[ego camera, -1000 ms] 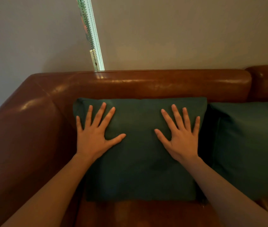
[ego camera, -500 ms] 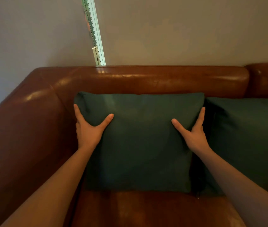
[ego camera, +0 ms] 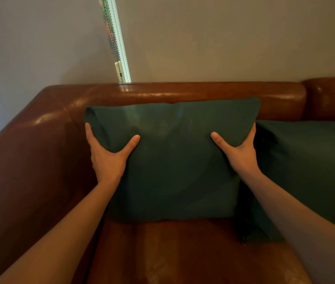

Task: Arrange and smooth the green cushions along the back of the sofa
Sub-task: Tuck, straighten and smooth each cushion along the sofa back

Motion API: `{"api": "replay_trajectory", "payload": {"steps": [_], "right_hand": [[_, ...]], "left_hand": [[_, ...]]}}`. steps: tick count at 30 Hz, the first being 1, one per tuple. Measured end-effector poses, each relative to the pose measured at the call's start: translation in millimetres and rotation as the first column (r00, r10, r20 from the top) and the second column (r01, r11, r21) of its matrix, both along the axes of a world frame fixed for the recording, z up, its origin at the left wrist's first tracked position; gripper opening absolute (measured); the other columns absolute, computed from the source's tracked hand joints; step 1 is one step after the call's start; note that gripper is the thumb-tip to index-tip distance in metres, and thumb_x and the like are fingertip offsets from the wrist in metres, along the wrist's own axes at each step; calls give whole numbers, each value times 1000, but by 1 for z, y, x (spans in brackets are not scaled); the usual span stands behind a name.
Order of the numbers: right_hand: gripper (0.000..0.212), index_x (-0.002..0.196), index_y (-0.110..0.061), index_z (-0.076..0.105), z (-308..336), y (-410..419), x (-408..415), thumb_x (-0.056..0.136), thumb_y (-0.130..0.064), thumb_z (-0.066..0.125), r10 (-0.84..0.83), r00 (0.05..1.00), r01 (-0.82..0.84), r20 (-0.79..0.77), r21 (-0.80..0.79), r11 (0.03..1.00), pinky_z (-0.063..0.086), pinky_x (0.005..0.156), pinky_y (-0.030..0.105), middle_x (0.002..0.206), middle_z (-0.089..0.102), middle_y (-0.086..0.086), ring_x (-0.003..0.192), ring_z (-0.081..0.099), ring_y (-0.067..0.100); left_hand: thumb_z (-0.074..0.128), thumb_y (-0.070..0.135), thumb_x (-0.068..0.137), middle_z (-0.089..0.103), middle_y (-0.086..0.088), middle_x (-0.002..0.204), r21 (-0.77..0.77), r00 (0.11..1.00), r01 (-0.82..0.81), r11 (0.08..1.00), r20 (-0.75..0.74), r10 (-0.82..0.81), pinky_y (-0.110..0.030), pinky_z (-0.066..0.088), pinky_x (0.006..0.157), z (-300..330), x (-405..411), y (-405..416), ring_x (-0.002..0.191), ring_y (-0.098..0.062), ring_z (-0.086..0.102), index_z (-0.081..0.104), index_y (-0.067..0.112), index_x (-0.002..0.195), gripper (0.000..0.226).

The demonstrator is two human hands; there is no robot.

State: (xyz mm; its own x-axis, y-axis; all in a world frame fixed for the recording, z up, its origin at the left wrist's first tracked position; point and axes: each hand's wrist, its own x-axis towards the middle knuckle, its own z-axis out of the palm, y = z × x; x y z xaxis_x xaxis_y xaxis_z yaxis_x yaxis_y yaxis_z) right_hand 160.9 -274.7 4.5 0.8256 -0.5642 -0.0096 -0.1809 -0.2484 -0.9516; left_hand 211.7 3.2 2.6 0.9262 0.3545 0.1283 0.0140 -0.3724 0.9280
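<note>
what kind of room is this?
Probably a living room or lounge: a brown leather sofa against a plain wall, green cushions along its back, and a window blind's bead chain behind it.

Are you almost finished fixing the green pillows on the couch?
Partly. The second dark green fabric cushion, on the right, already leans against the brown leather sofa's backrest. In hand: the left hand and right hand each have a grip on one side of the square dark green fabric cushion at the corner. Left to do: settle it back and smooth its front; the sofa further right is out of view.
</note>
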Motion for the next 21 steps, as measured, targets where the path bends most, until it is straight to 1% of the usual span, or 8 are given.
{"api": "replay_trajectory", "payload": {"steps": [2, 5, 11, 13, 15, 17, 19, 21], "right_hand": [[134, 146, -41, 5, 3, -3, 2, 36, -80, 71, -11, 1000, 11, 1, -13, 1000, 37, 108, 45, 144, 40, -3, 128, 45, 22], [138, 148, -39, 4, -7, -3, 1, 35, -79, 71, -6, 1000, 6, -19, 0, 1000, 36, 109, 47, 146, 36, 0, 130, 42, 25], [131, 149, -37, 2, -25, -3, -3, 43, -69, 73, -40, 999, 39, -37, -21, 999, 34, 109, 44, 149, 30, 4, 133, 37, 27], [129, 149, -37, 0, -23, -2, -4, 49, -67, 75, -51, 998, 50, -29, -47, 998, 31, 110, 44, 151, 25, 4, 135, 33, 27], [123, 150, -33, -4, -22, 4, -10, 59, -62, 75, -85, 996, 85, 4, -142, 986, 24, 113, 45, 156, 13, 4, 141, 21, 26], [116, 150, -31, -4, -19, 11, -16, 66, -67, 67, -92, 995, 100, 39, -338, 936, 16, 116, 50, 159, 1, 3, 145, 9, 24], [108, 150, -33, -3, -12, 14, -20, 70, -71, 58, -45, 999, 41, 4, -497, 867, 8, 115, 54, 160, -6, 0, 147, 1, 24], [103, 150, -36, -3, -6, 15, -23, 72, -72, 55, 20, 998, -50, -59, -562, 826, 3, 115, 53, 159, -10, -3, 147, -4, 24]], "left_hand": [[77, 65, 52, 28, 5, 153, 8, 1000, 5, 1000, 16, -5, -42, 31, 112, 3, 3, -2, 137, -19, 34, 4, 37, 148, 124], [77, 61, 56, 27, 0, 153, 49, 999, 32, 998, -37, -30, -39, 29, 110, -5, 7, -2, 138, -22, 33, 5, 33, 149, 121], [75, 62, 59, 26, -8, 151, 80, 994, 52, 995, -103, -44, -43, 28, 110, -20, 4, -1, 136, -28, 32, 4, 36, 148, 118], [72, 66, 58, 16, -9, 154, 118, 994, 35, 992, -103, -23, -46, 25, 112, -18, 3, -2, 140, -30, 25, 0, 37, 148, 119], [65, 74, 57, -2, -4, 158, 235, 996, 17, 972, -92, 5, -56, 17, 112, -17, -4, -4, 145, -32, 6, -5, 39, 147, 120], [55, 84, 54, -16, 3, 158, 451, 996, 74, 890, -74, -46, -67, 8, 108, -16, -16, -9, 145, -31, -10, -11, 41, 146, 121], [44, 92, 50, -21, 7, 156, 645, 985, 163, 747, -58, -165, -70, 1, 106, -16, -28, -18, 144, -29, -19, -15, 42, 145, 122], [36, 94, 50, -22, 9, 156, 721, 965, 222, 657, -69, -251, -69, -3, 105, -13, -37, -33, 142, -26, -25, -16, 42, 144, 120]]}}
